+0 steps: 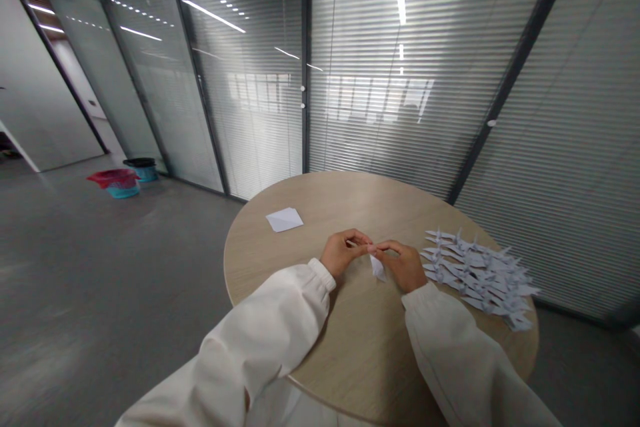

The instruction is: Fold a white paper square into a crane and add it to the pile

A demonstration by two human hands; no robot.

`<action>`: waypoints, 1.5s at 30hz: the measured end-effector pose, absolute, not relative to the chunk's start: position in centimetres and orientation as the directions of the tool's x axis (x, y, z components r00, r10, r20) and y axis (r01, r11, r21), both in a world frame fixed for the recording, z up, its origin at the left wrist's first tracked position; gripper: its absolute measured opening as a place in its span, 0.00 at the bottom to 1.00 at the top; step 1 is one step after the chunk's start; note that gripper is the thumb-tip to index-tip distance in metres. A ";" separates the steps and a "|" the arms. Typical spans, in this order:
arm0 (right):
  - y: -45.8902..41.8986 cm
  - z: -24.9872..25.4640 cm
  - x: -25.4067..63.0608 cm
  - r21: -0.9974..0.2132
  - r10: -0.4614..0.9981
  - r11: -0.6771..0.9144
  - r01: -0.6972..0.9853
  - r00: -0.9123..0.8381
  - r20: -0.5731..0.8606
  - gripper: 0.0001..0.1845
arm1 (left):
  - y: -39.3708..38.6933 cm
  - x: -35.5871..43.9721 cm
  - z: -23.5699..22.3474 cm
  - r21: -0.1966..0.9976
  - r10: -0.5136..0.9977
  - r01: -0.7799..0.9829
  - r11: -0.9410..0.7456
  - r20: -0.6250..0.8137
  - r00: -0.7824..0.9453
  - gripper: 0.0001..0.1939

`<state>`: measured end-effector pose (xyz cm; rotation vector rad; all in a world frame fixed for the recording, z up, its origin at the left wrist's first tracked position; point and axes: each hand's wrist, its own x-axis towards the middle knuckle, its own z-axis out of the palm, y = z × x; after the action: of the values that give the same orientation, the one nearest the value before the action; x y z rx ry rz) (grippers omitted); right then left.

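Observation:
Between my hands, above the middle of the round table, is a small folded piece of white paper [379,269]. My left hand [345,250] pinches its upper end, thumb and fingers pressed together. My right hand [401,263] pinches the same end from the other side, so the fingertips of both hands meet. A pointed part of the paper hangs below the fingers; the pinched part is hidden. Right of my right hand lie several rows of folded white paper cranes [475,273], packed close together. A small stack of flat white paper sheets [285,219] rests left of my left hand, farther back.
The round wooden table [350,353] stands close to a glass partition with blinds [370,133]. On the grey floor at the left are a blue bin with a red liner [116,181] and a blue bin with a black liner [143,168].

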<state>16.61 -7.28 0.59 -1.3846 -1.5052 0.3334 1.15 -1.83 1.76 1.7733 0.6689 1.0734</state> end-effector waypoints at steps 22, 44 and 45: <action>-7.1 0.7 16.7 -0.851 0.925 0.277 0.446 0.115 0.362 0.10 | -2.6 0.9 2.4 0.812 0.731 -0.012 -0.584 0.533 0.426 0.12; -6.5 0.1 17.0 -0.936 0.851 0.235 0.262 0.410 0.329 0.14 | -3.5 1.9 0.9 0.931 0.630 -0.018 -0.366 0.262 0.731 0.54; -6.5 0.1 17.0 -0.938 0.850 0.232 0.256 0.417 0.323 0.13 | -3.5 2.0 0.7 0.932 0.628 -0.018 -0.362 0.258 0.734 0.54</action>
<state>17.00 -6.52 0.06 -1.3152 -1.1134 0.5525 1.97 -3.49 0.75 1.8315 0.4749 0.7299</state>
